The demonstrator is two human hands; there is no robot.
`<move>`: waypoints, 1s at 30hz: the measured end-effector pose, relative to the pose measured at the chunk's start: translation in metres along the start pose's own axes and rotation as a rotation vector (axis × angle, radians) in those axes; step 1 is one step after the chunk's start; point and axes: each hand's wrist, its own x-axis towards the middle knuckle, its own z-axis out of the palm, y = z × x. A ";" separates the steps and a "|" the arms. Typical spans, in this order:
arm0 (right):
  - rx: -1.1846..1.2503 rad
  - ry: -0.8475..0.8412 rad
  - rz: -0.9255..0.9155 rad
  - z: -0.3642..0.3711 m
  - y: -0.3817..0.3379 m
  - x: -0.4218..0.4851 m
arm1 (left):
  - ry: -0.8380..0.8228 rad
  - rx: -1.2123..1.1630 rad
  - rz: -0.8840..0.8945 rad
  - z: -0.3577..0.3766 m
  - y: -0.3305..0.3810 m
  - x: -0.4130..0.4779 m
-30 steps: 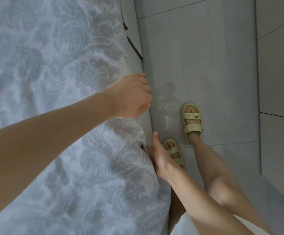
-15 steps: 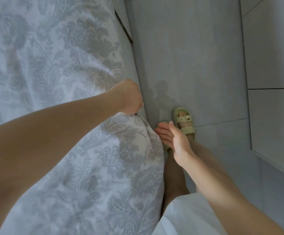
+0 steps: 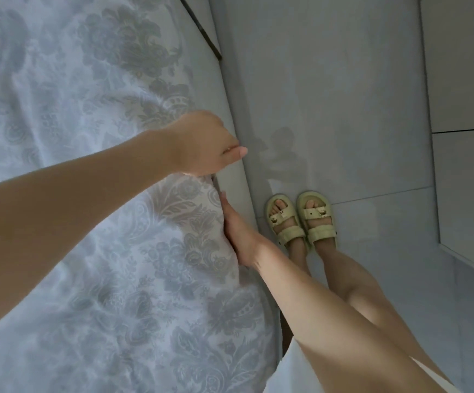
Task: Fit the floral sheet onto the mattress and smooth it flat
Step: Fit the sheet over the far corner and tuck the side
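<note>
Floral sheet [image 3: 94, 251] spread over the mattress [image 3: 219, 89], its hem at the near side edge, where the left hand [image 3: 204, 146] grasps the hem with curled fingers and the right hand [image 3: 238, 236] lies flat, fingers straight, against the mattress side, beside sandals [image 3: 285, 222] on the tiled floor [image 3: 329, 95].

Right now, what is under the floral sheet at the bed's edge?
The plain pale mattress side shows below the floral sheet hem, where the left hand grips it. The right hand presses there. The mattress top is covered.
</note>
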 end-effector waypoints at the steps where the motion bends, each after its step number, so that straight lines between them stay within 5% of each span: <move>1: 0.044 -0.009 0.033 -0.009 0.011 -0.004 | 0.111 -0.022 0.053 0.000 -0.002 -0.004; 3: 0.112 -0.003 0.122 -0.022 0.025 -0.022 | 0.157 0.043 0.119 0.000 -0.003 -0.016; 7: 0.116 0.001 0.147 -0.026 0.029 -0.032 | -0.065 0.284 0.214 0.028 0.014 -0.021; 12: 0.160 0.046 0.107 -0.032 0.034 -0.029 | -0.135 0.398 0.084 0.035 0.026 -0.003; 19: -0.122 0.568 -0.172 -0.064 0.054 -0.063 | -0.279 0.371 -0.029 0.026 0.053 0.002; 24: 0.181 0.416 -0.057 -0.058 0.065 -0.069 | 0.030 0.138 -0.017 0.042 0.062 -0.020; 30: 0.347 0.252 -0.064 -0.057 0.074 -0.082 | -0.114 0.205 0.059 0.066 0.090 -0.032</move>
